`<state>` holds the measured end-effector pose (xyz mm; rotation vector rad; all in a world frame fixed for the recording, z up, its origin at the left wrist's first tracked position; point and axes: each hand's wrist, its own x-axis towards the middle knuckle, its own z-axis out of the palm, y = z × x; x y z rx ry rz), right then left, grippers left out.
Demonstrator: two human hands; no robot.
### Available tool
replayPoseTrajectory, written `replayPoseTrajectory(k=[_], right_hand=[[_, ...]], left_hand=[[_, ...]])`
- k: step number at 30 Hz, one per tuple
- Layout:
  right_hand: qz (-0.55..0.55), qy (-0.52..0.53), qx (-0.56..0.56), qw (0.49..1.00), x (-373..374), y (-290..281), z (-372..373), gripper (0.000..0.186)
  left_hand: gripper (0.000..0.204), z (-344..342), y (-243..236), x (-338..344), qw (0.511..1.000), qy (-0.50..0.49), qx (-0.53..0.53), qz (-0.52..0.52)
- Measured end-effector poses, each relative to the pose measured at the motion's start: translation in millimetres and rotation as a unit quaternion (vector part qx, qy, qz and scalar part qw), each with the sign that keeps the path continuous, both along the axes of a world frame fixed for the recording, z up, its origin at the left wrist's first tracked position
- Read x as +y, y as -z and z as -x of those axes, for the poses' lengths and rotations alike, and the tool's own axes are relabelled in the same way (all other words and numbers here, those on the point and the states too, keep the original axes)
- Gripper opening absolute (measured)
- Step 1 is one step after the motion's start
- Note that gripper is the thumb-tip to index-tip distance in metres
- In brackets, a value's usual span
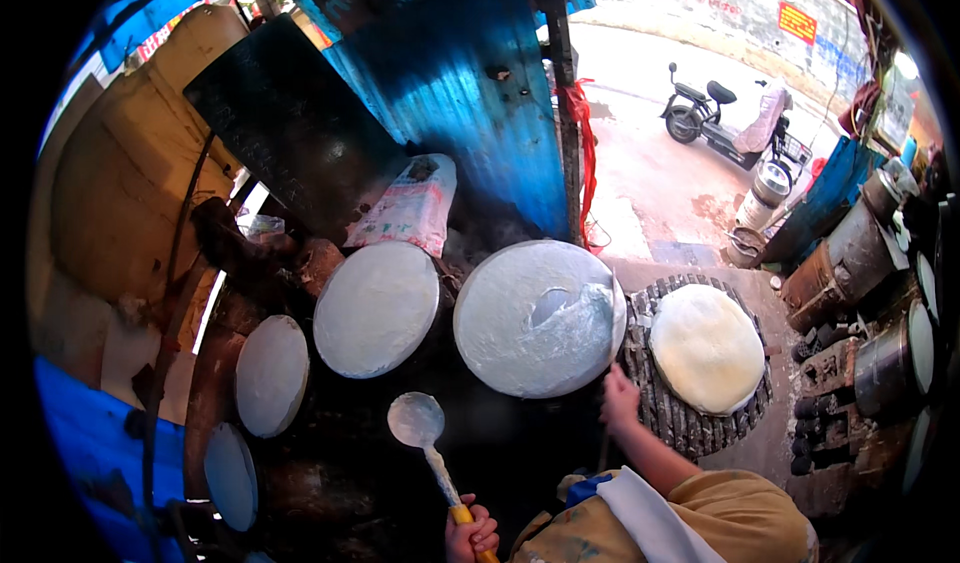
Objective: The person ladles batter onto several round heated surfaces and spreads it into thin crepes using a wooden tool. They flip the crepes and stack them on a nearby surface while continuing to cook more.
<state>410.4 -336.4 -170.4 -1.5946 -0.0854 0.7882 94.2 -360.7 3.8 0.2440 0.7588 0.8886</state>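
My left hand (pixel 472 533) is closed round the yellow handle of a ladle (pixel 416 421), whose round bowl is coated with pale batter. The bowl hangs in front of the griddles. My right hand (pixel 620 401) grips a long thin spatula (pixel 614 328), its blade upright along the right edge of the largest round griddle (pixel 500 328). Pale batter covers that griddle, with a wet, wrinkled patch (pixel 575 325) right of its middle. To the right of this hand, a round pale flatbread (pixel 706 348) lies on a dark slatted round mat (pixel 668 413).
Left of the large griddle stand three more round pale discs: a big one (pixel 377 310), a smaller one (pixel 272 376) and one at the lower left (pixel 231 476). A plastic bag (pixel 410 208) sits behind them. Metal cylinders (pixel 845 253) and black briquettes (pixel 815 423) line the right side.
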Motion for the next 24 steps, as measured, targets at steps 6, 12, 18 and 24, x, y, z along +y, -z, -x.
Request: replayPoseTrajectory(k=[6, 12, 18, 24], right_hand=[[-0.034, -0.135, 0.085, 0.987, 51.5, -37.5, 1.5, 0.037], [-0.013, -0.049, 0.119, 0.992, 8.3, -30.5, -1.0, 0.036], [-0.033, -0.206, 0.123, 0.970, 21.6, -29.0, -23.2, 0.035], [-0.043, -0.233, 0.004, 0.972, 27.8, 30.7, -90.7, 0.033]], left_hand=[[0.041, -9.3, 4.9, -5.2, 1.000, 0.012, -0.010, 0.012], [0.032, -1.4, 0.4, 0.7, 0.998, 0.063, -0.016, -0.013], [0.046, 8.5, -17.8, 32.8, 0.989, 0.137, 0.051, 0.012], [0.048, -35.1, -48.6, 95.5, 0.943, 0.310, 0.048, -0.114]])
